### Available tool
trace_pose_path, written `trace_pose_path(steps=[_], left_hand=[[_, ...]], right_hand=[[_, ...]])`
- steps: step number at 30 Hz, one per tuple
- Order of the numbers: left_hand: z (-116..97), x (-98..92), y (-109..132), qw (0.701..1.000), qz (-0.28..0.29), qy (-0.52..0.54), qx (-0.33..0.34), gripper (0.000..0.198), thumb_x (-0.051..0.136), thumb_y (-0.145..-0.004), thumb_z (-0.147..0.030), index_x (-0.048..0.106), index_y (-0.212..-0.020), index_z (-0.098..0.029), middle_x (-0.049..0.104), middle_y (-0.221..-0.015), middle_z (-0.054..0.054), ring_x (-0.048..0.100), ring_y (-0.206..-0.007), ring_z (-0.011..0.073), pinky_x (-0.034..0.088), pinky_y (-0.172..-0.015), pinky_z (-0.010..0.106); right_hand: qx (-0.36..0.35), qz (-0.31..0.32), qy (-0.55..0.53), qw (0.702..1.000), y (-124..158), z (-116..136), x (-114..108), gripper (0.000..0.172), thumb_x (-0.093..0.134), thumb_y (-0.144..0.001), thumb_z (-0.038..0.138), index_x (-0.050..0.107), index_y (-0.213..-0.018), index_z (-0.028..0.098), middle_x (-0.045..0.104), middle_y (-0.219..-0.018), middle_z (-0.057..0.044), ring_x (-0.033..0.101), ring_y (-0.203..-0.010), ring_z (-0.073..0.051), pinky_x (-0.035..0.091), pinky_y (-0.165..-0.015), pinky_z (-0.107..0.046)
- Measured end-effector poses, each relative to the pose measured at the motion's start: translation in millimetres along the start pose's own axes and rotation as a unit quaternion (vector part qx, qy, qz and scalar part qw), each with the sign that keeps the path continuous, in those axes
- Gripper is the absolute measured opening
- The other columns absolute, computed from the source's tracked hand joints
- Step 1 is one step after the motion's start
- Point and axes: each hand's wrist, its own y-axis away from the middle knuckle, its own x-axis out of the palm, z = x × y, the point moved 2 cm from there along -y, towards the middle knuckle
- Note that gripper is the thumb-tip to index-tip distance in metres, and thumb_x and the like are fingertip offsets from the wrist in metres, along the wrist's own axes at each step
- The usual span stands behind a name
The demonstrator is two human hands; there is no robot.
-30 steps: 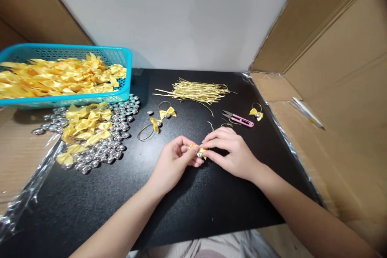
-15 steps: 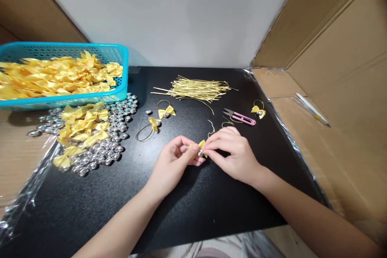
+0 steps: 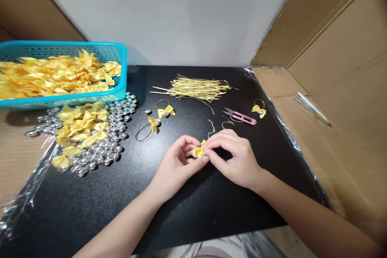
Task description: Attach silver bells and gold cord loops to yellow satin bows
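Observation:
A yellow bow [image 3: 198,151] is held between my two hands over the black table. My left hand [image 3: 178,164] curls around its left side, fingers behind and thumb in front. At its right edge my right hand [image 3: 234,156] pinches with thumb and fingertips. Whatever else lies between the fingertips is mostly hidden. Pink snips [image 3: 243,118] and thin gold wire pieces [image 3: 211,129] lie beyond my hands. Two bows with silver bells and gold loops, one upright [image 3: 166,111] and one turned sideways [image 3: 153,124], lie to the left; another [image 3: 259,110] lies at the right.
A blue basket [image 3: 123,72] full of yellow bows stands at the back left. Silver bells [image 3: 102,154] and loose bows [image 3: 81,123] are heaped before it. Gold wires [image 3: 199,88] lie at the table's back. A white pen-like tool [image 3: 313,108] rests on cardboard at the right.
The bow has turned between my fingers, and its silver bell is now mostly out of sight. My left thumb has shifted down and right, and my left fingers have opened a little.

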Motion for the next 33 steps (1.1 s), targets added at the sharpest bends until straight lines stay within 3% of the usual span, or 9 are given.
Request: trace_pose_path(steps=[15, 24, 33], left_hand=[[1.6, -0.6, 0.7, 0.994, -0.028, -0.092, 0.057, 0.016, 0.068, -0.084, -0.028, 0.056, -0.091, -0.02, 0.062, -0.084, -0.001, 0.057, -0.073, 0.0104, 0.048, -0.064, 0.019], [-2.2, -0.5, 1.9, 0.991, -0.067, -0.098, 0.068, 0.015, 0.07, -0.081, -0.024, 0.067, -0.095, -0.019, 0.071, -0.086, 0.002, 0.065, -0.08, 0.0151, 0.052, -0.071, 0.023], [-1.5, -3.9, 2.7, 0.968, -0.098, -0.184, 0.138, 0.012, 0.065, -0.083, -0.018, 0.067, -0.095, -0.02, 0.072, -0.09, 0.001, 0.066, -0.078, 0.0125, 0.052, -0.073, 0.021]], right_hand=[[-0.018, -0.02, -0.025, 0.999, -0.5, 3.7, 1.5, 0.013, 0.062, -0.083, 0.009, 0.065, -0.077, 0.02, 0.075, -0.077, -0.002, 0.071, -0.074, -0.016, 0.054, -0.075, -0.032], [-0.033, -0.037, -0.017, 0.999, 0.7, 2.7, 3.6, 0.013, 0.06, -0.083, 0.008, 0.066, -0.079, 0.02, 0.076, -0.081, -0.003, 0.072, -0.076, -0.016, 0.054, -0.075, -0.033], [-0.045, -0.056, 0.013, 0.997, 4.0, 3.9, 9.1, 0.011, 0.063, -0.082, 0.006, 0.065, -0.079, 0.016, 0.075, -0.082, -0.005, 0.071, -0.079, -0.015, 0.055, -0.076, -0.031]])
